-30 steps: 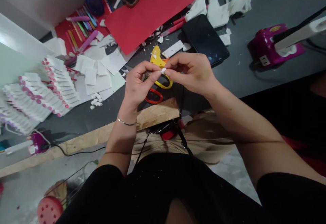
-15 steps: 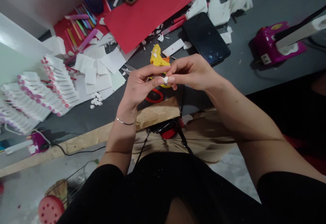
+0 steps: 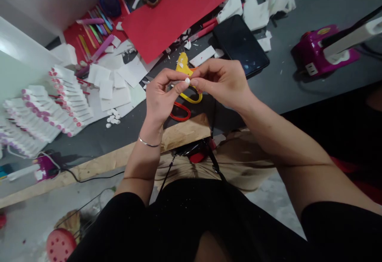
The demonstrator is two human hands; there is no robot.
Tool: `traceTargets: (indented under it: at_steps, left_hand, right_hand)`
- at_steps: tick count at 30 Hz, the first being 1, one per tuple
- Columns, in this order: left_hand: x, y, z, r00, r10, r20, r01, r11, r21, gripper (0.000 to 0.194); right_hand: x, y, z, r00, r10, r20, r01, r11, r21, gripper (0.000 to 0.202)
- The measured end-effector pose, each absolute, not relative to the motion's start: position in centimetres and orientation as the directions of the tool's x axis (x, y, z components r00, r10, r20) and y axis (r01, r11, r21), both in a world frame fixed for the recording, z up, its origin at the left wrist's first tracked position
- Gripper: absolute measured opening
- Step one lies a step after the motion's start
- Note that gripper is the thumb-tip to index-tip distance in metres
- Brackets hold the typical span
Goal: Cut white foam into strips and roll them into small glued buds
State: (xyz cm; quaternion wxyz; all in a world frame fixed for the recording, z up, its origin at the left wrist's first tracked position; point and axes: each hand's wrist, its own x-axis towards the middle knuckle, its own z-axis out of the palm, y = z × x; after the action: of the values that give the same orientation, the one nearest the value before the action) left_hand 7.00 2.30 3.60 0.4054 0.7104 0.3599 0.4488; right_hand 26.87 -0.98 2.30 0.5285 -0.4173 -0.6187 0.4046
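Note:
Between the fingertips of both hands is a small white rounded piece (image 3: 187,80); its material is unclear. My left hand (image 3: 161,95) pinches it between thumb and forefinger. My right hand (image 3: 225,81) has its thumb and fingertips against the piece's right side. Under the hands lie red-handled scissors (image 3: 180,118), a yellow handle loop (image 3: 192,99) and a yellow plastic object (image 3: 183,65), partly covered by my fingers. To the left, similar small white pieces (image 3: 113,118) sit in a loose pile on the dark table.
Rows of white strips with pink ends (image 3: 71,95) stand at left, beside white paper squares (image 3: 106,83). Behind are red paper (image 3: 173,15), markers (image 3: 95,27) and white scraps (image 3: 256,13). A black phone (image 3: 241,45) and purple glue gun-like device (image 3: 325,51) lie right.
Both hands have shifted slightly up and left with the white piece. The piece has turned between the fingers, and more of the yellow loop shows below.

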Motion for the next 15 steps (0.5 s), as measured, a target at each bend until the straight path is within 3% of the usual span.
traceTargets:
  at_steps: [6, 15]
  left_hand:
    - [6.7, 2.8, 2.6, 0.333, 0.881, 0.335, 0.222, -0.418, 0.881, 0.038]
    - [6.4, 2.6, 3.2, 0.376, 0.862, 0.34, 0.183, -0.429, 0.885, 0.034]
  right_hand:
    - [26.9, -1.6, 3.4, -0.142, 0.913, 0.383, 0.238, 0.407, -0.882, 0.024]
    - [27.0, -1.5, 3.0, -0.129, 0.918, 0.375, 0.257, 0.396, -0.882, 0.022]
